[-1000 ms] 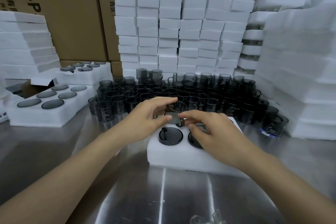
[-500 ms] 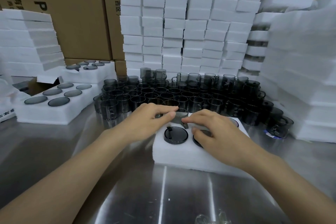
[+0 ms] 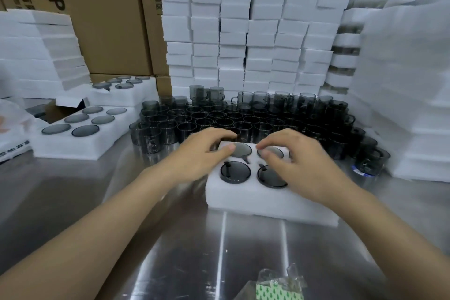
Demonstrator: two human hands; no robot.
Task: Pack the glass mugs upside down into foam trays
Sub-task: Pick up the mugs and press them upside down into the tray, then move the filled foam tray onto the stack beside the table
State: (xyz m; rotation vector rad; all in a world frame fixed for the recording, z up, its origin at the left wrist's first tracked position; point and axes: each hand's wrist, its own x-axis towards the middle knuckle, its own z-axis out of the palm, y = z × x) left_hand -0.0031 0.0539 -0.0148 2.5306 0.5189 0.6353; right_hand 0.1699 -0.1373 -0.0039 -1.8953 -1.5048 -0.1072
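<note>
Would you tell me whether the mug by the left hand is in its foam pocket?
In, upside down: the mug shows only its flat base, level with the foam tray top.

The left hand (image 3: 202, 153) and right hand (image 3: 306, 165) are bare, as are both forearms (image 3: 102, 224) as far as they show.

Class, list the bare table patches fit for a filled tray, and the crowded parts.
Bare steel table between the working tray and the filled tray left; nearer, before the plastic packet. Crowded: loose mugs fill the back, up to foam stacks.
</note>
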